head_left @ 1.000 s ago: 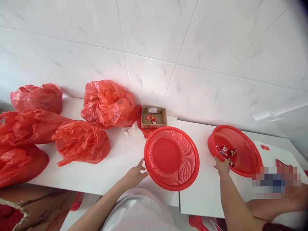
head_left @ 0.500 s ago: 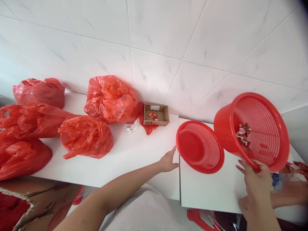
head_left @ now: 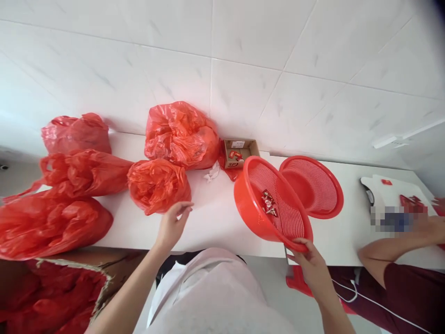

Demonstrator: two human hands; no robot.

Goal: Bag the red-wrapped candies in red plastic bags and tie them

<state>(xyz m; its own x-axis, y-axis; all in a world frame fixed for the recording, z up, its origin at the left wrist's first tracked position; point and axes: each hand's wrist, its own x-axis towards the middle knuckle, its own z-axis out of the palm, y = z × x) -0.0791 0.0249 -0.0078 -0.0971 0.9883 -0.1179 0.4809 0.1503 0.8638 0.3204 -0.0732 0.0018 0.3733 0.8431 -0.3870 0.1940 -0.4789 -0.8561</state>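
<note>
My right hand [head_left: 309,262] grips the near rim of a red plastic basket [head_left: 252,211], which is tilted with its mouth facing right. A few small wrapped packets [head_left: 269,204] lie inside it. Behind and to the right, a second red basket [head_left: 318,185] sits on the white table, partly overlapped by the first. My left hand [head_left: 175,222] holds nothing, its fingers and thumb apart. It hovers at the lower right of a bunched red plastic bag [head_left: 158,185]; whether it touches the bag I cannot tell.
More red bags [head_left: 179,134] stand on the table's left side. A small cardboard box [head_left: 239,154] with red packets sits by the tiled wall. An open carton [head_left: 104,283] of red bags is at lower left. At right, a co-worker's arm [head_left: 385,248] reaches beside a white tray [head_left: 378,185].
The held basket has moved left with my right hand, away from the co-worker and in front of the second basket. My left hand has moved from beside that basket to the red bag.
</note>
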